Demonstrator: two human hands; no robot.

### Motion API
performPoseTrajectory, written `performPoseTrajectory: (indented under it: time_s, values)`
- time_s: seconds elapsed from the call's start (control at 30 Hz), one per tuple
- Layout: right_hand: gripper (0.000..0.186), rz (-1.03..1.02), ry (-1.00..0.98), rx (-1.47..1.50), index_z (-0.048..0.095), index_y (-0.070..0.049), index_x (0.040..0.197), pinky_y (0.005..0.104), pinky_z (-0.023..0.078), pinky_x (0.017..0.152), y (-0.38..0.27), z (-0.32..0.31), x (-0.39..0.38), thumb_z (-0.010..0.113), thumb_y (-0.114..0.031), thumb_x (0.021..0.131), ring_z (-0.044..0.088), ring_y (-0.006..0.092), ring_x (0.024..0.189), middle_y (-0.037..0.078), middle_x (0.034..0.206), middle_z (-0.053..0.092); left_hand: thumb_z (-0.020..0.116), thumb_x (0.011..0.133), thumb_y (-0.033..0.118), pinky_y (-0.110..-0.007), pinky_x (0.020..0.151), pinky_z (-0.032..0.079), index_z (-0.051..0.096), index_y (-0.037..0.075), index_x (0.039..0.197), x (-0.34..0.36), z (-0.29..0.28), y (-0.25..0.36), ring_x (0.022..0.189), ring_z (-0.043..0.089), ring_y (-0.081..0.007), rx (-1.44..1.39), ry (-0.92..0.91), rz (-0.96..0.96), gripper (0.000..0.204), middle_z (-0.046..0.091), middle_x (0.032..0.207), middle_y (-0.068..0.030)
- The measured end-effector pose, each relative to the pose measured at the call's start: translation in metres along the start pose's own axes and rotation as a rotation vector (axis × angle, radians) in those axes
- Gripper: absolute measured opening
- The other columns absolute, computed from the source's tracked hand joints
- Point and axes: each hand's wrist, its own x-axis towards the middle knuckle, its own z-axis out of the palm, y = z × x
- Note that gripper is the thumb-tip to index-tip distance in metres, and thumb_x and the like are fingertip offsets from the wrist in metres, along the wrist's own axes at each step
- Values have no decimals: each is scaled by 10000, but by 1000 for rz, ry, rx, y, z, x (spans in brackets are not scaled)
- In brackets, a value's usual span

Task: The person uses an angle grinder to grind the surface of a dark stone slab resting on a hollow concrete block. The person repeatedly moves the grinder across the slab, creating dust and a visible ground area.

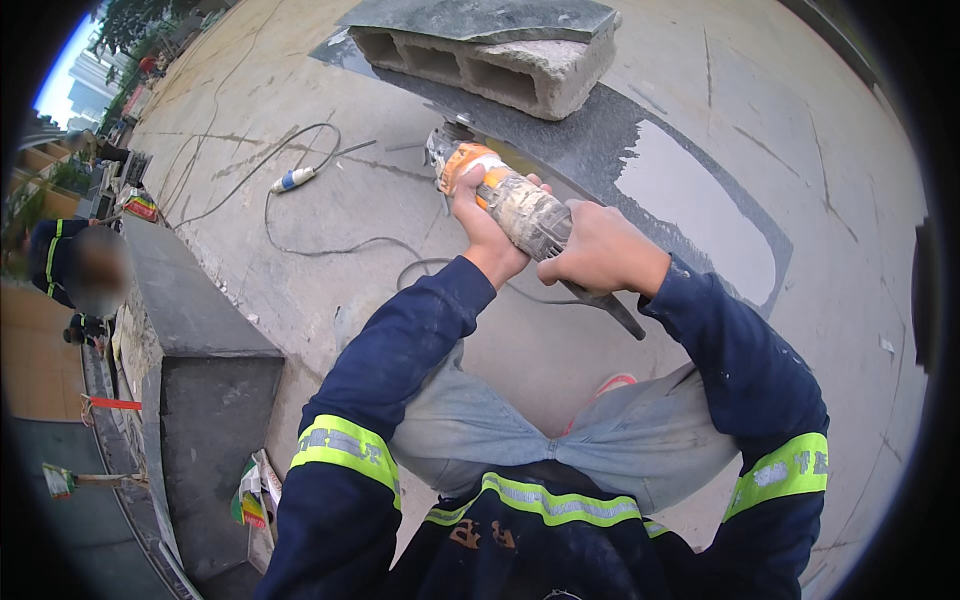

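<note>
Both my hands grip a dusty orange-and-grey angle grinder [524, 207]. My left hand [488, 228] wraps round its front part, close behind the head. Farther back, my right hand [615, 248] closes over the rear of the body, where the dark cord end comes out. The grinder's head lies beside the near left edge of a dark grey stone slab [590, 130]; its disc is hard to make out. A broad pale patch [690, 195] covers part of the slab's top. On the slab's far part rests a hollow concrete block [575, 78], with another grey stone piece [480, 14] on it.
A power cable loops over the concrete floor [390, 330], with a blue-and-white plug connector [292, 180] left of the grinder. A grey stone-clad ledge [215, 290] stands at left, a crumpled coloured bag [258, 490] beside it. Another person [60, 262] is beyond the ledge.
</note>
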Motion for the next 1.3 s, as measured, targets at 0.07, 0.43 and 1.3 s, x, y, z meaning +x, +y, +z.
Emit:
performPoseTrajectory:
  time_s: [0.07,0.43,1.3]
  values:
    - [570,-12,18,2,600,99,921,357,535,720,2,1,-4,745,-334,578,678,330,755,236,805,664,605,721,520,-421,742,515,464,31,1025,-2,0,-3,823,587,-294,-10,-27,-13,593,560,897,-131]
    - [573,-16,50,8,592,105,936,354,538,716,15,3,-26,736,-321,582,675,342,737,244,798,660,609,723,532,-422,754,526,473,37,1021,-19,6,-23,839,601,-293,25,17,-8,594,568,904,-127]
    - [551,2,35,27,626,101,904,362,546,726,21,0,-50,738,-336,588,682,358,772,251,798,665,600,721,534,-394,761,515,502,39,940,-35,12,-41,844,579,-262,15,-4,-51,550,551,859,-95]
